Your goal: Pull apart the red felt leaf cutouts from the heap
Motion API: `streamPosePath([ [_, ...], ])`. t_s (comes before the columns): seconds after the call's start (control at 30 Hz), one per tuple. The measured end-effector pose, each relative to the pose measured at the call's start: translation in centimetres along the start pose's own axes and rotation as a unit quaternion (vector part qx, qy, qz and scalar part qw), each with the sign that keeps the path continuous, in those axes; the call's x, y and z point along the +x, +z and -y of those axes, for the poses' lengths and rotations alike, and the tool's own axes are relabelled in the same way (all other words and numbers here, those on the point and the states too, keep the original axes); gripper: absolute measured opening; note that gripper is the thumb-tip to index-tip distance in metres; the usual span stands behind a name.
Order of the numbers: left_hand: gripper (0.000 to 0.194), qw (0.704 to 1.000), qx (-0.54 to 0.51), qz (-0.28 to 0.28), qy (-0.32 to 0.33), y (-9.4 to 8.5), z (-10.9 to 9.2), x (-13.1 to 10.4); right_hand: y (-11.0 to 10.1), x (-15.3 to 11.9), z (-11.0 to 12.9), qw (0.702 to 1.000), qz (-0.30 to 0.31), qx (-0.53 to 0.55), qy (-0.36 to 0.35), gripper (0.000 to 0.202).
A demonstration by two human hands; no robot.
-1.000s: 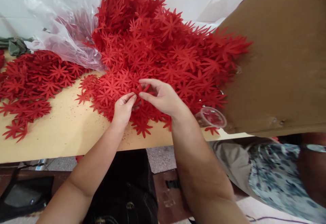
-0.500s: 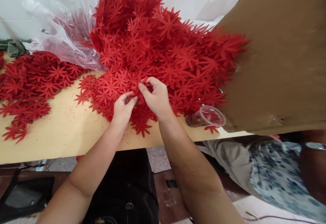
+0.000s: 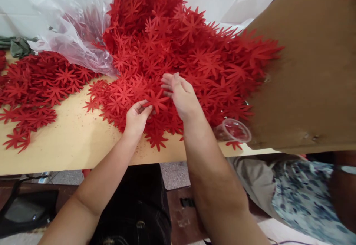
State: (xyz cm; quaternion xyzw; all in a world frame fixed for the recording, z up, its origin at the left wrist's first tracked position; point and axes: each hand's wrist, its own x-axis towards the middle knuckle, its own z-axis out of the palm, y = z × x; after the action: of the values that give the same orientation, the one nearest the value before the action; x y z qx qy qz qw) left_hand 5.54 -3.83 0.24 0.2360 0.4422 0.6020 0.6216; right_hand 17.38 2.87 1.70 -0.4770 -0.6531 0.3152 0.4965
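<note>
Between thumb and fingers, my left hand (image 3: pixel 137 118) pinches one petal of a red flower-shaped piece (image 3: pixel 157 101), which faces up over the heap. My right hand (image 3: pixel 182 94) is just right of that piece, apart from it, fingers spread and pointing left, holding nothing that I can see. Beneath and behind both hands lies a large heap of similar red pieces (image 3: pixel 167 48). A second, darker red pile (image 3: pixel 41 81) lies at the left on the pale yellow table (image 3: pixel 75 133).
A clear plastic bag (image 3: pixel 75 37) leans at the heap's left. A clear plastic cup (image 3: pixel 236 130) lies tipped near the table's front edge, beside a tall brown board (image 3: pixel 308 70). Another person's patterned clothing (image 3: pixel 303 193) shows at lower right.
My right hand has let go of the red piece and moved right, its fingers opening. The piece, previously between both hands, is now spread out in my left hand. The view has shifted slightly.
</note>
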Motion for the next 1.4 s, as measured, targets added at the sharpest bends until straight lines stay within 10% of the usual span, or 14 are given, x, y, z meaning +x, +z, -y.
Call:
streamPosePath([
  [0.17, 0.012, 1.0, -0.023, 0.02, -0.002, 0.0, 0.1, 0.0, 0.0, -3.3, 2.5, 0.996, 0.08, -0.031, 0.01, 0.031],
  [0.73, 0.009, 0.997, 0.022, 0.05, 0.047, 0.3, 0.8, -0.2, 0.3, -0.7, -0.6, 0.987, -0.157, 0.037, 0.006, 0.036],
  [1.4, 0.01, 0.998, 0.011, 0.043, 0.035, 0.3, 0.4, -0.4, -0.9, 2.0, 0.0, 0.999, 0.019, 0.024, 0.025, 0.039],
])
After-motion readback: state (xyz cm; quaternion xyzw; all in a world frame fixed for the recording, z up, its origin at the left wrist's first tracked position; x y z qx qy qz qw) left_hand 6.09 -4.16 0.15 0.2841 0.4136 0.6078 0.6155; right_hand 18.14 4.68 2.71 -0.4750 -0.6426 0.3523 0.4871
